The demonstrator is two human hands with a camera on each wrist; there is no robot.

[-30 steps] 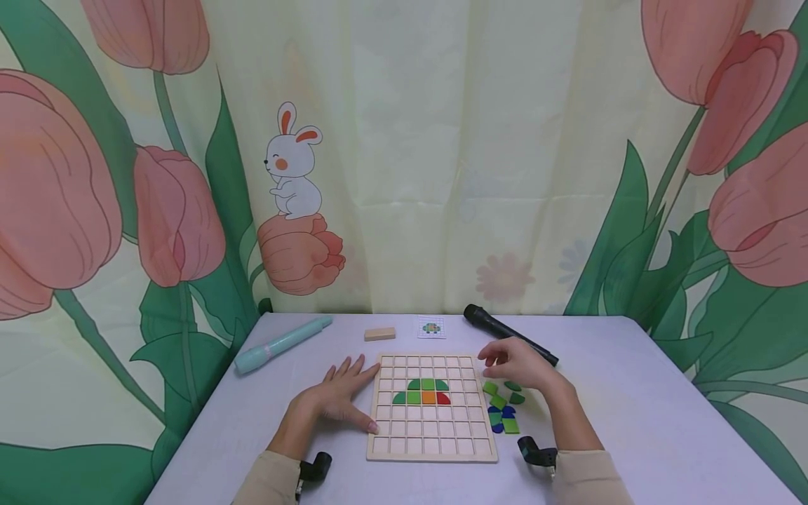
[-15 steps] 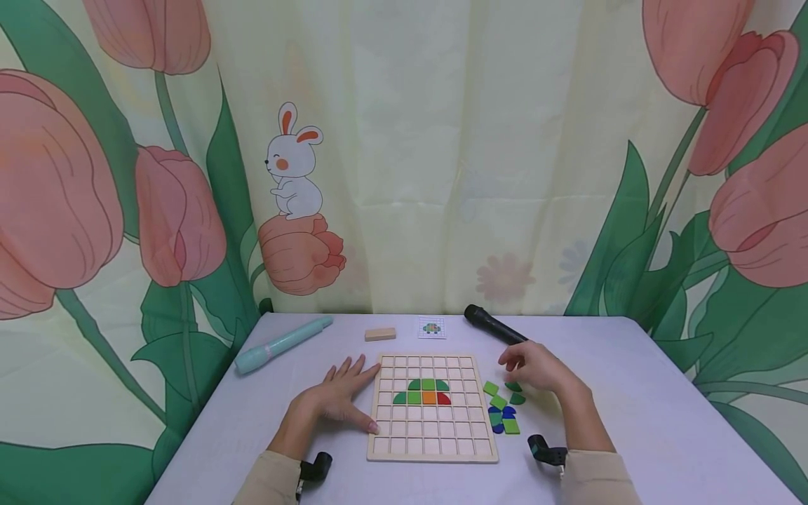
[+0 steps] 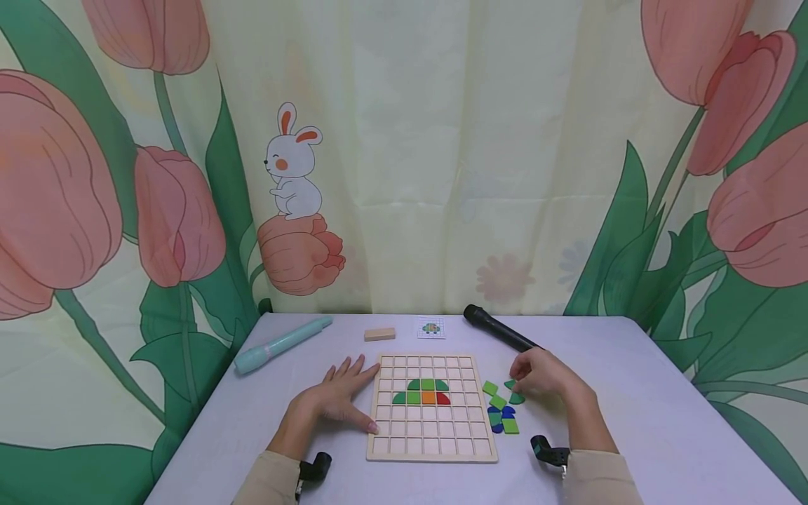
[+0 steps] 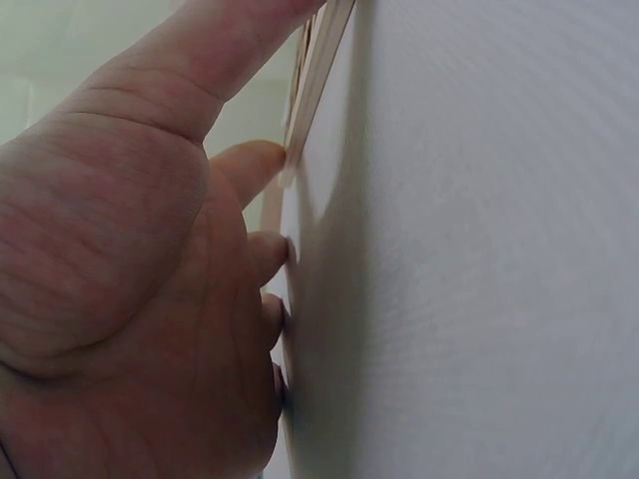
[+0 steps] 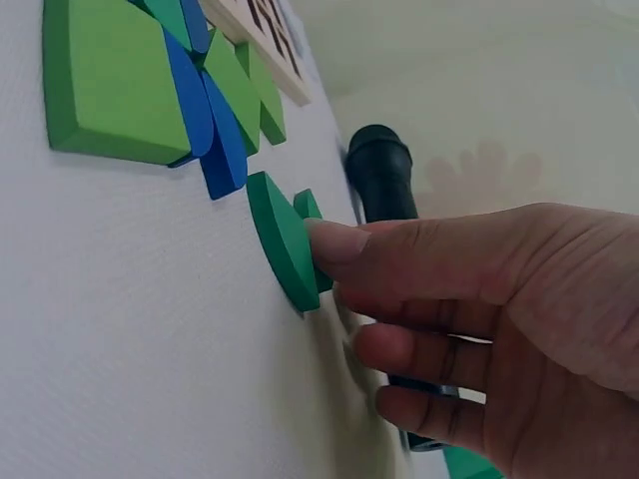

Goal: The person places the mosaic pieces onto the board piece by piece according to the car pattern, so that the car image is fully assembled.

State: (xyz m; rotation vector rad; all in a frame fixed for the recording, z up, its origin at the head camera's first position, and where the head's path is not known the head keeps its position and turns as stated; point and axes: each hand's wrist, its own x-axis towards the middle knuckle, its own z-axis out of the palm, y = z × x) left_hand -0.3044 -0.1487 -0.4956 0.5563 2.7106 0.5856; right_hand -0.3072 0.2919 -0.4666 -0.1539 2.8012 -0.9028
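A wooden grid board [image 3: 432, 449] lies on the table, with several green tiles, one orange tile [image 3: 428, 398] and one red tile [image 3: 443, 398] in its cells. My left hand [image 3: 337, 394] rests at the board's left side, fingers spread and thumb on its edge; in the left wrist view the palm [image 4: 110, 259] shows. To the right of the board, my right hand [image 3: 546, 373] pinches a dark green curved-edged tile [image 3: 509, 384]. Its index fingertip is hidden behind the thumb [image 5: 339, 242] in the right wrist view. A second dark green curved-edged tile [image 5: 284, 242] lies beside it.
Light green square tiles [image 3: 510, 426] and blue curved tiles [image 3: 508, 412] lie between board and right hand. Behind stand a black microphone [image 3: 495, 326], a picture card [image 3: 431, 327], a wooden block [image 3: 379, 334] and a mint-coloured cylindrical object [image 3: 284, 344].
My right hand has moved from the board's upper right edge rightward and down to the dark green tiles, its fingertips closing on one. My left hand and the board have stayed still.
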